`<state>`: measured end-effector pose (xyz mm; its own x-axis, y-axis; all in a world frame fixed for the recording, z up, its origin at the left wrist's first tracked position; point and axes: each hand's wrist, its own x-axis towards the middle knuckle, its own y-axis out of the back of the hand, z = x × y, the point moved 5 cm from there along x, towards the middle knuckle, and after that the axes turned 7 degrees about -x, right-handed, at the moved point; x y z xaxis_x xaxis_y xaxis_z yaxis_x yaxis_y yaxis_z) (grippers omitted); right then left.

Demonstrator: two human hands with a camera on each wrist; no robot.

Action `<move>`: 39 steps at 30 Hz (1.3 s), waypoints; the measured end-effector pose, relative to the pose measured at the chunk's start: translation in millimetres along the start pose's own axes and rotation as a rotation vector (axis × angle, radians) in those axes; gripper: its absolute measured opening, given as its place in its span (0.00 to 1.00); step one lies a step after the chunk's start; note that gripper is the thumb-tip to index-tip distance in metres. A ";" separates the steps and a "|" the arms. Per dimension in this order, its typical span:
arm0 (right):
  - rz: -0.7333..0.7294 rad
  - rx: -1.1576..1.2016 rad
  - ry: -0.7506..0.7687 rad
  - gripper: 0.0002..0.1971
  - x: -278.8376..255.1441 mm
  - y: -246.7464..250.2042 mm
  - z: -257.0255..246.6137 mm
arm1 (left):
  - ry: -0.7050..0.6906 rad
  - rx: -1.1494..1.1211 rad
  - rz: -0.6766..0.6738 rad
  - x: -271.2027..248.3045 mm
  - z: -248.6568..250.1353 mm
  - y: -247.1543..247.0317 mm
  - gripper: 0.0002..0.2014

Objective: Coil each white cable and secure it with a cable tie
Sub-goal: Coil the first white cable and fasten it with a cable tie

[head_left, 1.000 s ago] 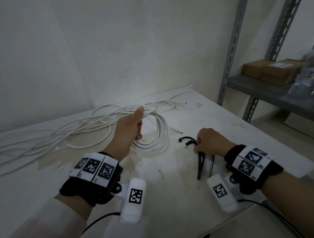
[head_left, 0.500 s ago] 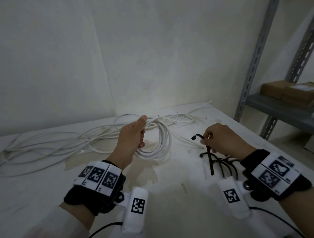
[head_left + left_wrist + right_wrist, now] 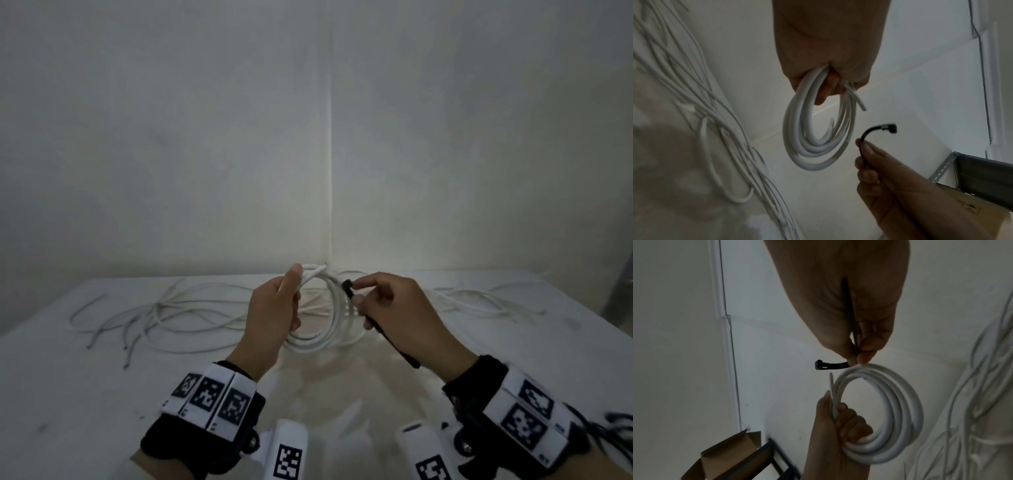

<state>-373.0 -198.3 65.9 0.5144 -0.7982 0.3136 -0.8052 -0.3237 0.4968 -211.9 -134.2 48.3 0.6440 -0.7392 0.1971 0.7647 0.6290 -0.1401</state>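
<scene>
My left hand (image 3: 279, 308) grips a coiled white cable (image 3: 329, 329) at its top and holds it upright above the table; the coil (image 3: 807, 146) hangs below the fist, with a loose end sticking out. My right hand (image 3: 387, 301) pinches a black cable tie (image 3: 349, 286) between thumb and fingers, right beside the coil's right edge. The tie's head (image 3: 821, 365) curls out to the left, and its tail (image 3: 394, 346) runs back under the palm. In the right wrist view the coil (image 3: 890, 410) sits just below the fingertips (image 3: 863, 360).
Several loose white cables (image 3: 164, 311) lie spread over the white table (image 3: 68, 394) to the left, more cables (image 3: 479, 298) to the right behind my hands. Walls meet in a corner straight ahead. A metal shelf (image 3: 982, 175) with cardboard boxes (image 3: 725, 456) stands on the right.
My right hand lifted one black tie off the table and carried it left to the coil. My left hand raised the coil upright. The head view turned left toward the wall corner.
</scene>
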 end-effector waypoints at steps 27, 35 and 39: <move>0.084 0.407 -0.012 0.17 5.4 -54.5 -20.1 | -0.148 0.021 -0.051 -6.8 -0.6 8.5 0.08; -0.138 0.330 0.206 0.15 1.9 -54.5 -23.6 | -0.065 -0.152 -0.033 -2.4 2.6 11.0 0.18; -0.089 0.191 0.418 0.08 -4.0 -50.7 -34.8 | -0.065 -0.180 -0.071 -1.2 5.2 11.3 0.18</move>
<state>-324.0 -161.0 67.6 0.6271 -0.5029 0.5949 -0.7724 -0.5004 0.3912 -204.2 -125.0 51.5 0.5904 -0.7593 0.2736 0.8030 0.5185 -0.2939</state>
